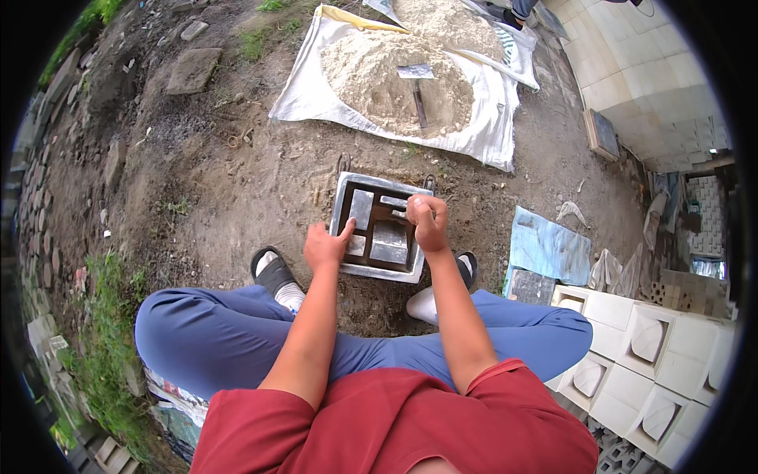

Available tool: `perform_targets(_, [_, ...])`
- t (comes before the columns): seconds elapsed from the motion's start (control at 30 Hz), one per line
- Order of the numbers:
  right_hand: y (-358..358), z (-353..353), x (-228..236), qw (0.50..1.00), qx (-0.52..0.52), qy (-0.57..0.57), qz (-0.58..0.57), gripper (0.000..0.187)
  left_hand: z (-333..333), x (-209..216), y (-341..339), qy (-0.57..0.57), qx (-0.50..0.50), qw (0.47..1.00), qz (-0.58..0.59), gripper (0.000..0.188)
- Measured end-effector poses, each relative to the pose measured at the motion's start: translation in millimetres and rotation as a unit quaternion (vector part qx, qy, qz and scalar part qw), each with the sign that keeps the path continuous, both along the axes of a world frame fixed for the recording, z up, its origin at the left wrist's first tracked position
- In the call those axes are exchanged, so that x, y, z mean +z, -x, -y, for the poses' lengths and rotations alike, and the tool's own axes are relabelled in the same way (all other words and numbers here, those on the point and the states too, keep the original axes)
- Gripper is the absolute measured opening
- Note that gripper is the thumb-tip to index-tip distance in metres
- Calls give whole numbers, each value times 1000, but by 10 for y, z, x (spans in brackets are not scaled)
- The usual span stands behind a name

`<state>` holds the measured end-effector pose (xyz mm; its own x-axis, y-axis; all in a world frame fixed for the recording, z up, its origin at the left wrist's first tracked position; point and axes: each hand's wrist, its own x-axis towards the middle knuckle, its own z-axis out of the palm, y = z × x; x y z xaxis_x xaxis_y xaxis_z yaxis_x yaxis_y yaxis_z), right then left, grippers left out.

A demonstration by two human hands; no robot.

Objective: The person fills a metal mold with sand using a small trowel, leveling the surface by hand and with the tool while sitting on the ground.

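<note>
A square metal mould point(380, 276) with raised inner blocks and dark gaps between them lies on the dirt between my feet. My left hand point(327, 243) grips its left rim, the thumb laid over the edge and the other fingers curled outside. Over the mould's right side my right hand point(427, 223) is closed in a fist-like pinch. A small bar-like piece shows beside its fingers, but whether they hold it is hidden. Metal loops point(344, 163) stick out from the mould's far edge.
Beyond the mould, pale sand point(359, 75) is heaped on a white sack sheet point(298, 99). A flat-bladed tool with a dark handle point(419, 107) rests on it. Blue sheeting point(550, 245) lies at the right, near stacked pale blocks point(608, 336). Another person's foot point(512, 20) shows far off.
</note>
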<state>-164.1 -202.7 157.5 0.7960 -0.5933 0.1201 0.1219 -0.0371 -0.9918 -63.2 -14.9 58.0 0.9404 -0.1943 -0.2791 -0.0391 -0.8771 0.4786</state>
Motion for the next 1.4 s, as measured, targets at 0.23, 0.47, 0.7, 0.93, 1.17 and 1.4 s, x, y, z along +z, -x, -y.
perform_targets(0.23, [-48,5,-50,999,24,37,14,38,-19,11,16,-6,-6,1000,-5,90])
perform_targets(0.47, [-97,30,-70,995,41,89,0,40,-7,54,-12,2,1,1000,-2,92])
perform_targets(0.7, [-74,98,-197,996,9,94,-5,41,35,82,18,4,-9,999,-38,92])
perform_targets(0.93, [-158,-3,546,996,-59,-49,47,43,25,-12,-14,3,-3,999,-44,92])
perform_targets(1.17, [-369,132,1067,986,17,-97,134,39,41,-8,12,12,8,999,-32,91])
perform_targets(1.4, [-712,113,990,993,32,-35,111,41,19,-46,17,9,-10,1000,8,88])
